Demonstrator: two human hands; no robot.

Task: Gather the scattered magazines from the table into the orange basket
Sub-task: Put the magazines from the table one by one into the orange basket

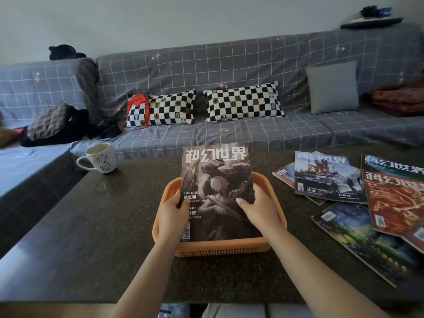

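Forearms nearest camera; left hand (171, 208) and right hand (258, 206) each hold grip on side edges of grey-cover magazine (216, 191), tilted, lower end inside orange basket (278, 214). Judged first one going in. Left to gather: five or so scattered magazines (330, 177) at right. Dark speckled table (103, 226); white mug (101, 159) far left. Grey checked sofa (229, 60) behind, two checkerboard pillows (243, 102).

Magazine (216, 180) in both hands' grip over orange basket (278, 210)
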